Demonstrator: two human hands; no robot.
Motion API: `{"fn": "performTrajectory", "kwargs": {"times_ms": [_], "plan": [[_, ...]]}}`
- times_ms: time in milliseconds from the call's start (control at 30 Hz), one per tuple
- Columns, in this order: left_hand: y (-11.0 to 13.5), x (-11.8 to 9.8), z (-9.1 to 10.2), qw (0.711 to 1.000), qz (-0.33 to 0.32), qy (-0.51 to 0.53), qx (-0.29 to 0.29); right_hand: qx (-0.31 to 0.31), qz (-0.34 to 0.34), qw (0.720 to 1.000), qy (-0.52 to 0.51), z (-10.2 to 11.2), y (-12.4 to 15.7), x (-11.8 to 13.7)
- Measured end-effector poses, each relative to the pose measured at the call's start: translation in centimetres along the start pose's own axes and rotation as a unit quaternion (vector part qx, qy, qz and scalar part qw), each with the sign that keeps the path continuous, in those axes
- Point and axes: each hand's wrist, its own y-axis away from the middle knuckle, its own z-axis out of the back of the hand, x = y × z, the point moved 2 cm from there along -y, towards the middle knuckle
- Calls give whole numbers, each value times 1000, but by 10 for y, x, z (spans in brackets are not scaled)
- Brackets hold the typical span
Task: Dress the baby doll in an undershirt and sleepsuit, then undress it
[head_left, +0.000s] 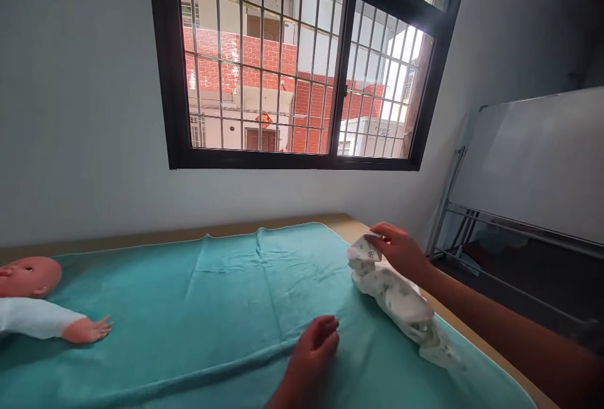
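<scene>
My right hand point(397, 249) pinches the upper end of a white cloth piece point(401, 299) with a small print, perhaps a baby garment. The cloth is bunched and trails toward me along the right side of a turquoise blanket point(226, 308); its exact kind cannot be made out. Low in the middle, my left hand point(315, 346) is just over the blanket, fingers loosely curled, thumb apart, holding nothing. At the far left lies a baby doll point(35, 321) in a white sleeve, its arm stretched over the blanket and part of it cut off by the picture's edge.
The blanket covers a wooden table point(346, 226), whose edge shows at the back and right. Behind it is a wall with a barred window point(257, 160). A whiteboard on a metal stand point(538, 163) is at the right, with dark items beneath it.
</scene>
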Motion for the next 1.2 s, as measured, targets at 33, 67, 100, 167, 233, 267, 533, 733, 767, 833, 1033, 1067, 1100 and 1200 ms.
{"fn": "performTrajectory", "kwargs": {"times_ms": [33, 67, 100, 167, 233, 267, 533, 733, 767, 833, 1033, 1067, 1100, 1200], "plan": [[-4, -1, 6, 997, 27, 66, -35, 6, -47, 997, -56, 2, -9, 9], [-8, -2, 11, 991, 47, 114, -59, 14, -83, 990, -117, 2, -16, 17], [-11, -2, 15, 984, 63, 147, -75, 23, -105, 978, -180, 3, -23, 27], [-15, 0, 19, 977, 74, 177, -89, 26, -115, 946, -302, 3, -35, 46], [-17, 3, 19, 980, 62, 168, -85, 21, -109, 912, -394, 5, -46, 65], [-18, 5, 18, 983, 52, 158, -79, 18, -103, 896, -432, 7, -51, 74], [-15, -11, 22, 993, -32, 35, -112, 29, -28, 783, -620, 31, -79, 138], [-6, -60, 40, 992, -36, 78, -88, 34, 3, 782, -623, 38, -80, 159], [-4, -73, 48, 989, -44, 71, -124, 21, 6, 784, -620, 40, -80, 159], [6, -106, 71, 972, -77, 50, -216, -15, 0, 791, -612, 44, -84, 154], [67, -221, 142, 876, -127, -233, -404, -102, -61, 791, -601, 45, -91, 113], [79, -235, 148, 847, -122, -273, -440, -110, -73, 788, -602, 40, -91, 106], [89, -246, 151, 816, -113, -309, -475, -120, -85, 783, -604, 34, -91, 100], [107, -264, 149, 746, -81, -400, -527, -138, -90, 775, -610, 9, -92, 88]]}}
